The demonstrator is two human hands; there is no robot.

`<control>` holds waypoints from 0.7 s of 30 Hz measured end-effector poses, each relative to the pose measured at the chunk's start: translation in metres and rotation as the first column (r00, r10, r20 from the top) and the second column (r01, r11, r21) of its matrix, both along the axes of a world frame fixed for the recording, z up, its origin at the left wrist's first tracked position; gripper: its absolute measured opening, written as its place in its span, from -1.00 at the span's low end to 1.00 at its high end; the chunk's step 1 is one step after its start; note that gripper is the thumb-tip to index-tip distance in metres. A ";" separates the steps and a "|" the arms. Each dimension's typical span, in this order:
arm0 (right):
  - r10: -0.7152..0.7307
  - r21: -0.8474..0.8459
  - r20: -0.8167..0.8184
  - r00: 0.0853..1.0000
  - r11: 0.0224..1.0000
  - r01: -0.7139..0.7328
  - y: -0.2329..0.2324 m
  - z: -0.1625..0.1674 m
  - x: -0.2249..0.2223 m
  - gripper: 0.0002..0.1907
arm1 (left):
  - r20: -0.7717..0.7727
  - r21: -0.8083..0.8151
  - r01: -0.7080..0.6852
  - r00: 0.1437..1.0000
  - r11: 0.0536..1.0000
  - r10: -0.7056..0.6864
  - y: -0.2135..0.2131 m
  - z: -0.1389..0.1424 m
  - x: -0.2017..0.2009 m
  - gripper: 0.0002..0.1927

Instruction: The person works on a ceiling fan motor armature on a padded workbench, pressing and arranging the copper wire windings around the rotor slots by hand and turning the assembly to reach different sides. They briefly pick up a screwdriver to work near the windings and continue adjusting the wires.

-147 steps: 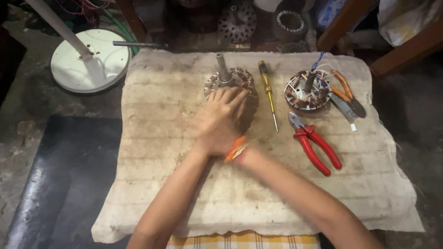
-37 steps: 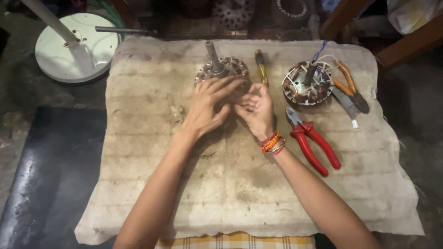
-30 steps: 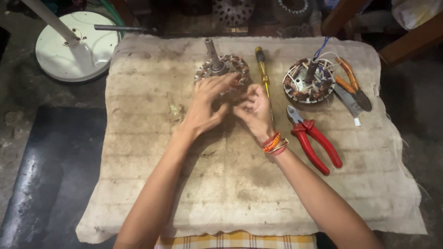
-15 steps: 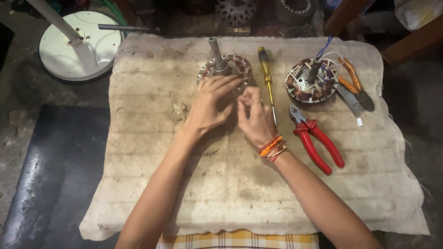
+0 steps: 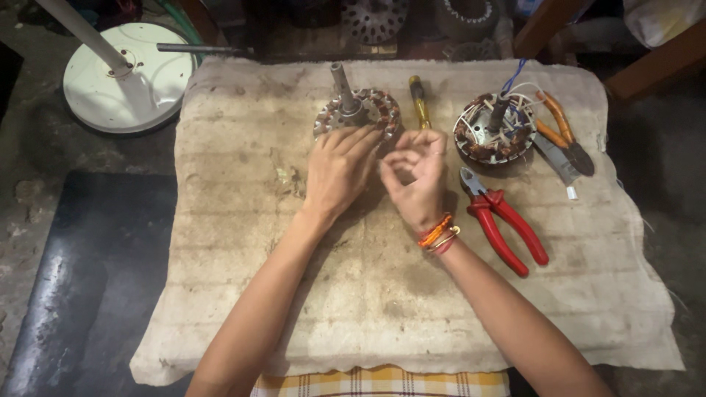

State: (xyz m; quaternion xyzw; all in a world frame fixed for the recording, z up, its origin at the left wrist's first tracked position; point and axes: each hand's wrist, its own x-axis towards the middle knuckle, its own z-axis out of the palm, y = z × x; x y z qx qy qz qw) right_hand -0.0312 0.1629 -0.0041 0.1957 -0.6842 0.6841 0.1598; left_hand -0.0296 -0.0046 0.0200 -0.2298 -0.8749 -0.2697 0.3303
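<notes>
On cloth, wound stator under L hand fingertips, flat/open; R hand curled, empty

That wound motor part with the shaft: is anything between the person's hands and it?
Nothing visible. The left hand already rests its fingertips on the near edge of the wound motor stator. The right hand is curled just beside it, with only bare cloth between them.

Count on the cloth: 2 wound motor stators – one with shaft, one with wires. 2 pliers – red-handled, orange-handled. 1 yellow screwdriver. 1 white round fan base on the floor. 2 hands – left, right.
</notes>
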 end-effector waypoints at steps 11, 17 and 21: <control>0.213 -0.189 0.304 0.929 0.969 -0.161 -0.012 -0.011 0.013 -0.40 | 0.139 0.281 -0.060 0.990 0.958 0.021 -0.002 -0.014 -0.013 -0.80; 0.120 -0.053 0.291 0.949 0.993 -0.109 -0.025 -0.006 0.024 -0.29 | 0.205 0.377 -0.040 0.978 0.925 -0.042 -0.006 -0.019 -0.016 -0.82; 0.137 0.014 0.245 0.960 0.989 -0.144 -0.025 -0.003 0.024 -0.30 | 0.364 0.463 -0.114 0.929 0.879 -0.072 -0.007 -0.023 -0.022 -0.79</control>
